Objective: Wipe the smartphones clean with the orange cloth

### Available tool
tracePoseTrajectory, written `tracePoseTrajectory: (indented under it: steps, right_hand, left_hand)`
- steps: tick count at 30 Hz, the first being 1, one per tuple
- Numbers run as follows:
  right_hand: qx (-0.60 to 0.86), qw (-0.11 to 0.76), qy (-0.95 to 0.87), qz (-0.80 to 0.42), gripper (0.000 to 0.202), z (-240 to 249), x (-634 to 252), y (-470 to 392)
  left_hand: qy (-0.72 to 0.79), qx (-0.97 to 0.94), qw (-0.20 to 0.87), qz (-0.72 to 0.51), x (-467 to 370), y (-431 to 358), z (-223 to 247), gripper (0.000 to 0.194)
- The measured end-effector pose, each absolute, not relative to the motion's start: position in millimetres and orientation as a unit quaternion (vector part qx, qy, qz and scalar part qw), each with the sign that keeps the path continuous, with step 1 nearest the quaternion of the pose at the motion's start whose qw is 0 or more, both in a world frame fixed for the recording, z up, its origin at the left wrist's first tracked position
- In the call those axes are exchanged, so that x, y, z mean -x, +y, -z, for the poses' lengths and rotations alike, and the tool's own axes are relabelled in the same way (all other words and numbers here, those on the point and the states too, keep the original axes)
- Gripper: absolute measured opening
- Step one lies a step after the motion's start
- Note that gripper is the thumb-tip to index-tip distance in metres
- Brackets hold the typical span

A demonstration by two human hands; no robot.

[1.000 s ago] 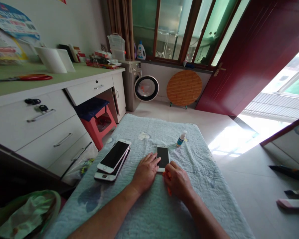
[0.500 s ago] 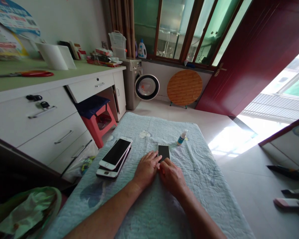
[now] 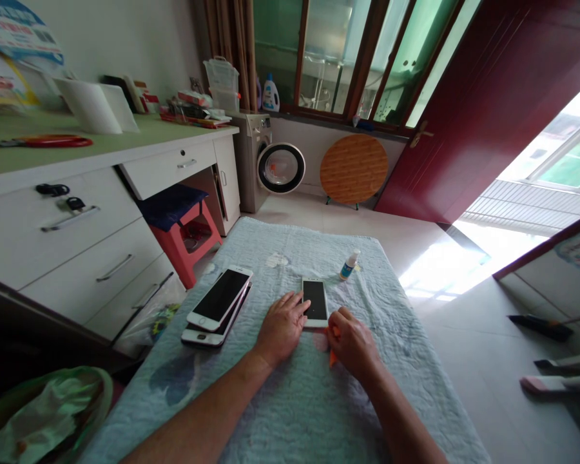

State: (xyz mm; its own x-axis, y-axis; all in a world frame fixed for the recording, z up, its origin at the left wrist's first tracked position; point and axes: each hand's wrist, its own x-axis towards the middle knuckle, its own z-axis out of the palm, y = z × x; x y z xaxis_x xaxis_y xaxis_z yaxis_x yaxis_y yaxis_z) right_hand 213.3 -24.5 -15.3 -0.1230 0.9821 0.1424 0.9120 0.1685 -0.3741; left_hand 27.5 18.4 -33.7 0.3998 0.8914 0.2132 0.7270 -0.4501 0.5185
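A white smartphone [image 3: 315,298] with a dark screen lies face up on the cloth-covered table [image 3: 290,393]. My left hand [image 3: 281,327] rests flat beside it, fingers stretched out, with fingertips on its left edge. Just off the phone's lower right corner, my right hand [image 3: 352,341] is closed around an orange cloth [image 3: 333,358], most of it hidden in the fingers. Behind the phone to the right stands a small spray bottle [image 3: 349,265] with a white cap and blue label. Left of my hands, a white phone [image 3: 221,298] lies slantwise on another phone [image 3: 203,336].
A bin with a green liner [image 3: 107,386] sits at the lower left. Along the left runs a desk with drawers [image 3: 67,251], a red stool [image 3: 186,248] partly under it. Farther back are a washing machine [image 3: 254,138] with its door open and a round wooden tabletop [image 3: 354,169].
My right hand has moved right, off the phone's lower edge, and the orange cloth in it now shows. My left hand stays at the phone's left edge. The view has shifted slightly.
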Motion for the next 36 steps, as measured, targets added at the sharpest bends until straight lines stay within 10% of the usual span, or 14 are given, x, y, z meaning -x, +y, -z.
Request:
tracePoseTrajectory:
  steps: [22, 36]
  right_hand:
    - [0.641, 0.186, -0.735, -0.116, 0.009, 12.8, -205.5, -23.4]
    - [0.635, 0.383, -0.596, -0.307, 0.01, 24.4, -214.2, -16.2]
  left_hand:
    - [0.49, -0.819, 0.172, -0.243, -27.6, 18.4, 34.3, 0.039]
    - [0.466, -0.8, 0.184, -0.33, -22.1, 14.8, 28.2, 0.022]
